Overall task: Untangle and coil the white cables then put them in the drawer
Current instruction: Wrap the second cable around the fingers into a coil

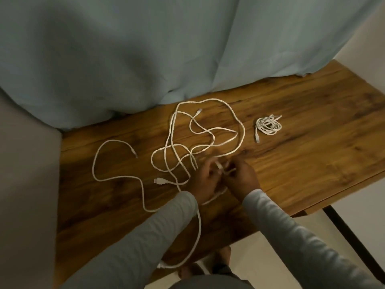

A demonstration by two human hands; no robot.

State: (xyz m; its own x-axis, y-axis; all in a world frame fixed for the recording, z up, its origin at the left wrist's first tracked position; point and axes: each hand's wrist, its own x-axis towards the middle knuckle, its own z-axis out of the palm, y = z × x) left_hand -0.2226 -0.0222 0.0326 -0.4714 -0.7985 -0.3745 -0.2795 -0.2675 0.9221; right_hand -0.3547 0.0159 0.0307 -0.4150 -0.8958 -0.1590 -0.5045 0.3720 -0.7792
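Loose white cables [208,130] sprawl tangled mid-table; one coiled cable [268,126] lies apart, right.

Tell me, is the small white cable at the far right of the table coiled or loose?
Coiled. The small cable lies in a tight round bundle on the table, one plug end sticking out.

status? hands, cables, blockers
Left hand and right hand both pinching tangled cables. One coiled cable set aside. No drawer in view.
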